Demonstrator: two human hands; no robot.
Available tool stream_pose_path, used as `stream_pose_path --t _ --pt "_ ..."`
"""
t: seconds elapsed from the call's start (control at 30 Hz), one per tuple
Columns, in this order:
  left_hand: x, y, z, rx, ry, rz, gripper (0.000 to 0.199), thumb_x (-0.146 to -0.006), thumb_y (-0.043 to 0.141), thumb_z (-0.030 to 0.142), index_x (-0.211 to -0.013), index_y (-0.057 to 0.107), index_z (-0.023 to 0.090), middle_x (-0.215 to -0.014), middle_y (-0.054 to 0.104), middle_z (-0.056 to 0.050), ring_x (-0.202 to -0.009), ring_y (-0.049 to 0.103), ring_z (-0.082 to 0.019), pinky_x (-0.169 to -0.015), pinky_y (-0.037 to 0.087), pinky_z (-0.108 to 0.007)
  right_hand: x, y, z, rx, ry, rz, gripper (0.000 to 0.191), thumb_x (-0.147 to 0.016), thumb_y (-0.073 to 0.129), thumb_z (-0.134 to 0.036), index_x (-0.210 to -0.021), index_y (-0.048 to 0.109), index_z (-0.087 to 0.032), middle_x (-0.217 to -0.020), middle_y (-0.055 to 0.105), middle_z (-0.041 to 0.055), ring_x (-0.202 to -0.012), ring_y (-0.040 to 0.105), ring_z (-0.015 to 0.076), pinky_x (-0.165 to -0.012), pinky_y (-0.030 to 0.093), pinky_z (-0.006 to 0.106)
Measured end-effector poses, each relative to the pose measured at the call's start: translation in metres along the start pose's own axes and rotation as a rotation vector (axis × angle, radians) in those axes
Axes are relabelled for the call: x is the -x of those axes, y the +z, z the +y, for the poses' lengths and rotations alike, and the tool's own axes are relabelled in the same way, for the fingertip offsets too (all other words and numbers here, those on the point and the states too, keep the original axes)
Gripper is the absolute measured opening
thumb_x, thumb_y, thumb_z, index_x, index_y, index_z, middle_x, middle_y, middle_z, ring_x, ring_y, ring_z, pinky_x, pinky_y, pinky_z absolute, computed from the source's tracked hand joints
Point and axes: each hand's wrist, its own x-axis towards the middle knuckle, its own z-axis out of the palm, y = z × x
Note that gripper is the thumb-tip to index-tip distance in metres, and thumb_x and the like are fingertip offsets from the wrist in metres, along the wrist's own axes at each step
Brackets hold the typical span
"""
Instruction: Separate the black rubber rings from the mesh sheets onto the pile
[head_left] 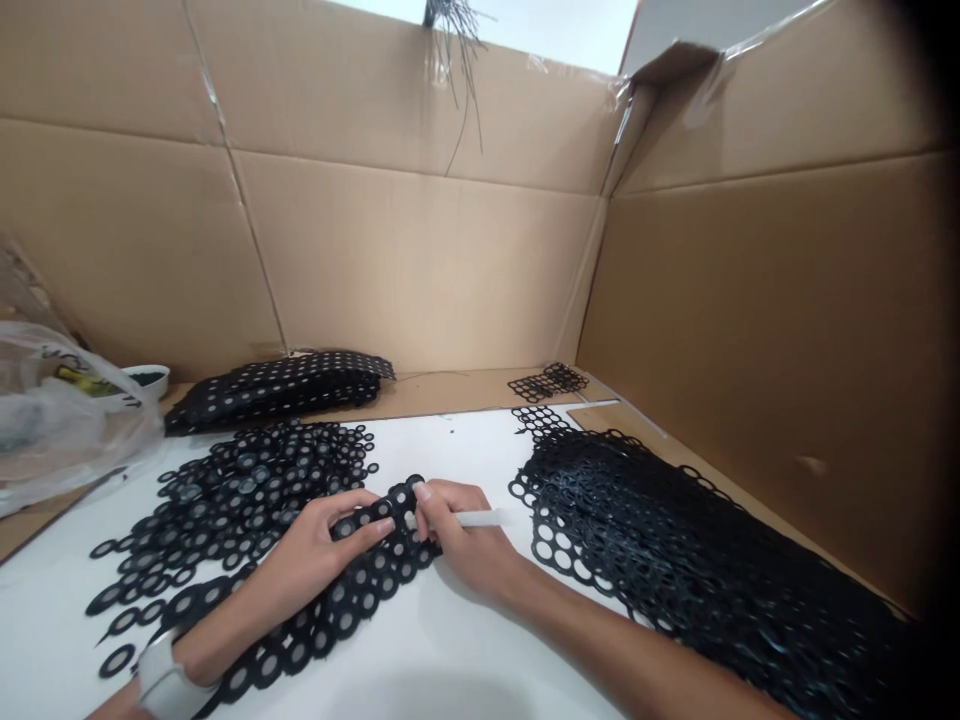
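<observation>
Sheet point(347, 620) on desk point(450, 660), lying seven to one o'clock, left hand point(319, 540) pinching its one-o'clock end, right hand point(465, 548) gripping a white stick point(478, 518) against it; probably light, floppy, best edge-held.

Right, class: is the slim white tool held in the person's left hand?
No, the slim white tool is in the right hand.

The blk ring sheet point(346, 607) seems matt plastic, mesh pile point(675, 530) glossier, white surface point(420, 650) smooth, walls point(420, 250) matt cardbd.
</observation>
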Motion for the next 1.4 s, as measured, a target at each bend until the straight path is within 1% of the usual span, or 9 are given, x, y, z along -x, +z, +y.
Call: stream_pose_path --t 0.13,0.27,0.43,0.63,0.73,0.87,0.97,1.1,1.4 --pt "-0.001 0.000 0.000 0.019 0.007 0.030 0.047 -0.090 0.074 0.067 -0.105 0.080 0.024 -0.113 0.083 -0.006 -0.112 0.072 -0.034 -0.107 0.055 -0.047 0.002 0.001 0.001 0.093 -0.067 -0.013 0.048 -0.115 0.044 -0.039 -0.072 0.057 -0.021 -0.075 0.060 -0.0001 -0.074 0.058 0.0158 -0.075 0.042 0.029" --pt "-0.001 0.001 0.002 0.052 0.024 0.013 0.041 -0.090 0.074 0.062 -0.100 0.080 0.022 -0.108 0.083 -0.006 -0.106 0.074 -0.032 -0.104 0.057 -0.045 0.004 0.004 0.002 0.203 -0.130 -0.011 0.048 -0.116 0.039 -0.035 -0.073 0.053 -0.021 -0.073 0.059 -0.0004 -0.071 0.058 0.0152 -0.073 0.042 0.029" --pt "0.001 0.003 0.006 0.107 0.055 -0.011 0.035 -0.093 0.073 0.057 -0.094 0.080 0.023 -0.100 0.082 -0.003 -0.103 0.073 -0.029 -0.098 0.058 -0.039 0.005 0.008 0.002 0.247 -0.128 -0.032 0.045 -0.116 0.038 -0.033 -0.075 0.052 -0.022 -0.075 0.059 0.0002 -0.070 0.057 0.0154 -0.072 0.041 0.030" --pt "0.001 0.001 0.012 0.114 0.068 -0.029 0.037 -0.094 0.072 0.059 -0.091 0.079 0.022 -0.095 0.081 -0.003 -0.099 0.073 -0.028 -0.097 0.058 -0.039 0.002 0.013 0.003 0.283 -0.118 -0.045 0.045 -0.116 0.040 -0.036 -0.074 0.052 -0.022 -0.073 0.057 0.0006 -0.067 0.054 0.0160 -0.070 0.040 0.032" --pt "0.000 -0.001 0.013 0.097 0.069 -0.067 0.038 -0.094 0.071 0.060 -0.094 0.079 0.022 -0.098 0.082 -0.003 -0.101 0.073 -0.029 -0.098 0.057 -0.039 0.001 0.010 0.000 0.249 -0.117 -0.047 0.049 -0.116 0.039 -0.039 -0.072 0.054 -0.022 -0.072 0.059 0.0008 -0.068 0.058 0.0163 -0.072 0.043 0.032" --pt "-0.001 -0.003 0.013 0.074 0.044 -0.099 0.039 -0.092 0.073 0.060 -0.104 0.080 0.023 -0.112 0.083 -0.005 -0.111 0.074 -0.032 -0.105 0.054 -0.042 0.002 0.000 -0.008 0.196 -0.131 -0.029 0.056 -0.116 0.036 -0.046 -0.069 0.057 -0.023 -0.070 0.063 0.0020 -0.068 0.061 0.0174 -0.072 0.047 0.032" --pt "0.000 -0.005 0.014 0.073 0.021 -0.116 0.040 -0.093 0.073 0.058 -0.110 0.081 0.023 -0.120 0.083 -0.006 -0.118 0.074 -0.034 -0.109 0.054 -0.043 0.002 -0.007 -0.011 0.178 -0.127 0.030 0.060 -0.116 0.033 -0.049 -0.065 0.053 -0.023 -0.066 0.060 0.0023 -0.063 0.057 0.0174 -0.068 0.045 0.033" --pt "0.001 -0.007 0.016 0.083 0.027 -0.144 0.038 -0.094 0.071 0.056 -0.112 0.083 0.025 -0.122 0.084 -0.004 -0.120 0.075 -0.034 -0.109 0.055 -0.042 -0.002 -0.012 -0.010 0.168 -0.112 0.089 0.059 -0.115 0.035 -0.046 -0.063 0.052 -0.023 -0.063 0.057 0.0015 -0.061 0.054 0.0170 -0.065 0.043 0.033" --pt "0.001 -0.005 0.007 0.124 0.033 -0.155 0.040 -0.096 0.071 0.059 -0.117 0.081 0.026 -0.126 0.083 -0.003 -0.119 0.074 -0.032 -0.111 0.052 -0.041 -0.002 -0.011 -0.007 0.162 -0.105 0.070 0.059 -0.115 0.038 -0.042 -0.062 0.053 -0.022 -0.061 0.056 0.0007 -0.061 0.055 0.0160 -0.063 0.040 0.031"
